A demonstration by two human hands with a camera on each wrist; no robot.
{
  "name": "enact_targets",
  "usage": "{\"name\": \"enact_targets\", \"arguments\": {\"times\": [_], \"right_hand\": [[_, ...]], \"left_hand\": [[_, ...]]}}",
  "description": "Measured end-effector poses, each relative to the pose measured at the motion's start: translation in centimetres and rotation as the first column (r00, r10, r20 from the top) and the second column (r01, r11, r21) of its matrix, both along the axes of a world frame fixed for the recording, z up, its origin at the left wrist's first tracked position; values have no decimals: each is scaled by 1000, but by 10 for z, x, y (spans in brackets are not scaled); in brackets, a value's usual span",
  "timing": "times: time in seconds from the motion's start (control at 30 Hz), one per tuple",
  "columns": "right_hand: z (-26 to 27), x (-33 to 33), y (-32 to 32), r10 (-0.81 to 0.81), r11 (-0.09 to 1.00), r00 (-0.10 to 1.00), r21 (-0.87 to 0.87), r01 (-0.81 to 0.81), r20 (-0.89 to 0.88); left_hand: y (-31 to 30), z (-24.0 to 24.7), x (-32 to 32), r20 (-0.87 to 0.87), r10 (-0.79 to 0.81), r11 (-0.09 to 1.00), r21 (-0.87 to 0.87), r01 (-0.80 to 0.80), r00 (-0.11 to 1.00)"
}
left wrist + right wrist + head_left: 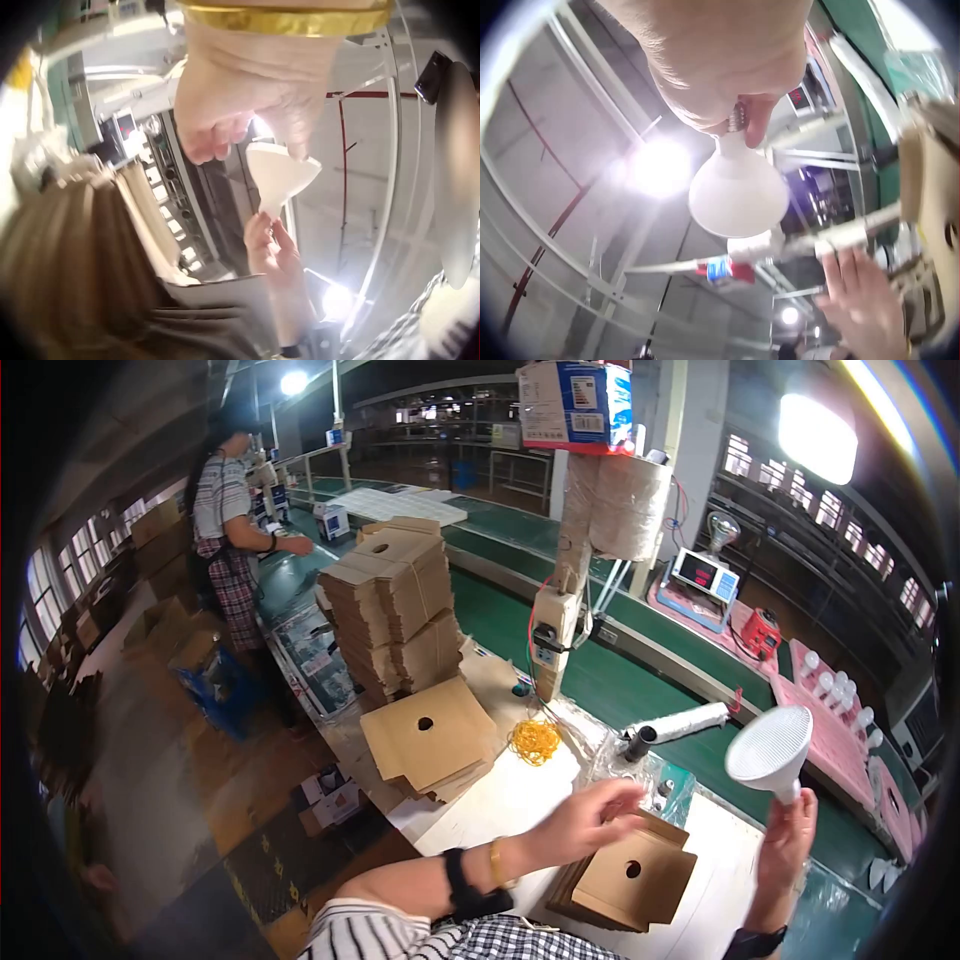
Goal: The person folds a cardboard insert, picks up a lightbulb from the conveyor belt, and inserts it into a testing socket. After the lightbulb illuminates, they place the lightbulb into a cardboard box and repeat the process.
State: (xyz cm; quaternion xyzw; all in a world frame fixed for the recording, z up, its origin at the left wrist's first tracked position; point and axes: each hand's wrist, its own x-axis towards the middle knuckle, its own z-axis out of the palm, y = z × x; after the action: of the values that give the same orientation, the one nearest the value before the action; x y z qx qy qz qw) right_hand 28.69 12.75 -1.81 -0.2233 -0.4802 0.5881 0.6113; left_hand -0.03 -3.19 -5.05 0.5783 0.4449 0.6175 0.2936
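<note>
White bulb: where is it, and what's the grip?

Up off the white tabletop, right side. Right hand pinches its metal base; wide face up, tilted.

Left hand?

Holding nothing. Fingers loosely bent, apart from the bulb, near the small cardboard pile.

What's that pile?

Brown folded pieces on the tabletop, close to the person, round hole in the top one.

Further out?

Tangle of yellow bands, larger cardboard sheets left of it, tall carton stack behind those. Green conveyor belt past the table's far side.
</note>
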Motion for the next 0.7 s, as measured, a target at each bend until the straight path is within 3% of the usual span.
{"name": "enact_targets", "arguments": {"times": [0.03,0.07,0.1,0.13,0.17,0.2,0.23,0.27,0.3,0.33,0.43,0.53,0.6,0.67,0.7], "right_hand": [[10,-24,-31,127,992,991,23,-127,-35],[4,-35,-48,279,960,959,-7,-280,-52],[3,-49,-69,306,948,952,-98,-303,17],[-6,-36,-65,340,940,895,-88,-329,288],[3,-33,-66,204,972,877,19,-236,435],[5,-25,-57,95,969,876,159,-191,473],[16,-20,-49,110,935,885,256,-247,452],[30,-15,-48,95,920,856,283,-270,508],[41,-16,-51,122,910,831,274,-312,543],[49,-19,-55,120,906,778,252,-340,617],[49,-27,-48,28,816,588,322,-481,808],[47,-35,-46,93,852,629,265,-451,772],[49,-41,-45,-69,782,560,393,-484,826],[51,-48,-43,-121,755,533,426,-499,838],[53,-52,-40,-175,722,507,460,-516,844]], "left_hand": [[15,8,14,112,-166,986,34,163,980],[27,10,21,36,-272,962,-18,273,962],[38,4,30,-29,-394,917,-76,391,919],[42,-11,40,-345,-12,909,388,154,939],[51,-33,42,-292,-37,958,263,117,956],[31,17,42,-25,-203,969,-148,197,979],[42,4,35,193,-320,924,-154,351,928],[38,36,26,150,-369,861,-316,398,917],[44,33,27,22,-343,920,-193,340,939],[47,26,32,18,-314,937,-156,313,949],[50,26,39,-326,-361,931,-178,318,874],[56,18,43,-235,-376,922,-196,335,896],[57,18,41,-293,-366,924,-229,307,883],[56,15,39,-349,-354,926,-262,272,868],[57,13,37,-385,-274,958,-187,217,881]]}}
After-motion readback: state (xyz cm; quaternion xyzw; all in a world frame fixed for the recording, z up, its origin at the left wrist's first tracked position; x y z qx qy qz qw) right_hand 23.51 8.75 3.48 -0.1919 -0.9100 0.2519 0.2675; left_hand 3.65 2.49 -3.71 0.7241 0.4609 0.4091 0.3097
